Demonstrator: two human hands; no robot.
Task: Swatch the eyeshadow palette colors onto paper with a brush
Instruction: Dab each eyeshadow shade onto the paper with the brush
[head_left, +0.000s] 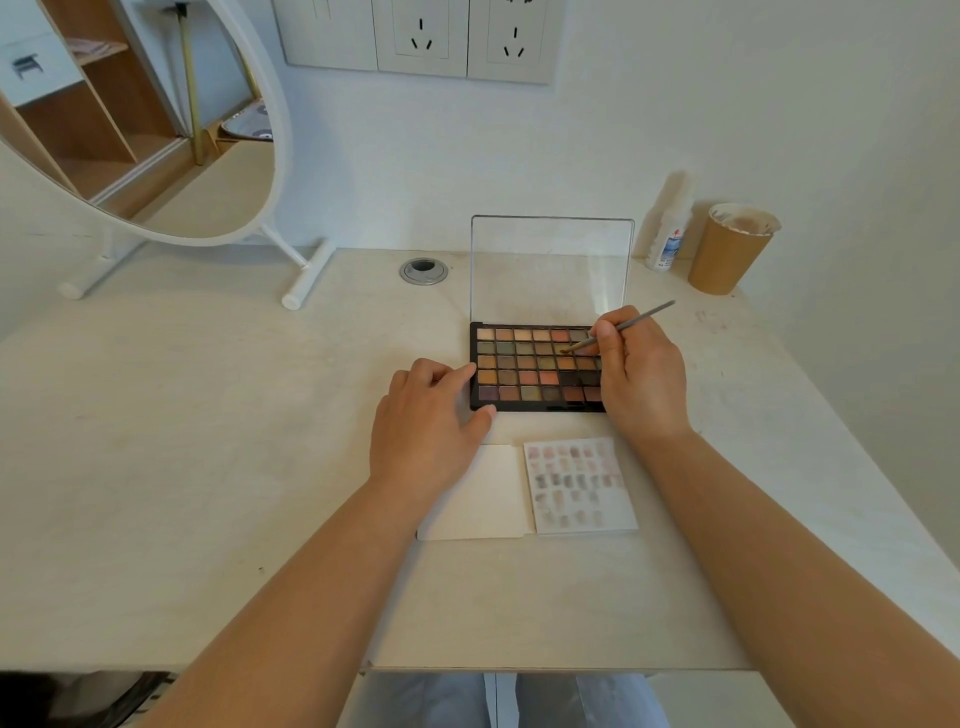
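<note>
Palette: the eyeshadow palette (535, 366) lies flat on the desk (208, 467), black-framed, with rows of small square pans in tan, orange, olive, brown and purple tones; its clear lid (551, 267) stands upright at the far edge.
Brush: a thin grey brush (618, 326) slants from upper right down to the left, its tip touching a pan in the second row, toward the palette's right side.
Right hand: the right hand (641, 374) covers the palette's right end; its fingers (608, 330) are curled and pinch the brush handle near the tip end.
Left hand: the left hand (428, 415) rests on the desk at the palette's left edge, fingers relaxed and only lightly bent, fingertips and thumb touching the black frame and holding nothing.
Paper: a white sheet (579, 486) lies just in front of the palette, covered in rows of faint pink, grey and beige swatches; a blank white card (480, 499) sits touching its left side, partly under the left wrist.
Background: a round mirror (140, 114) on a white stand at far left, a brown paper cup (727, 249) and a small white bottle (667, 241) at the desk's back right, wall sockets (421, 36) above.
</note>
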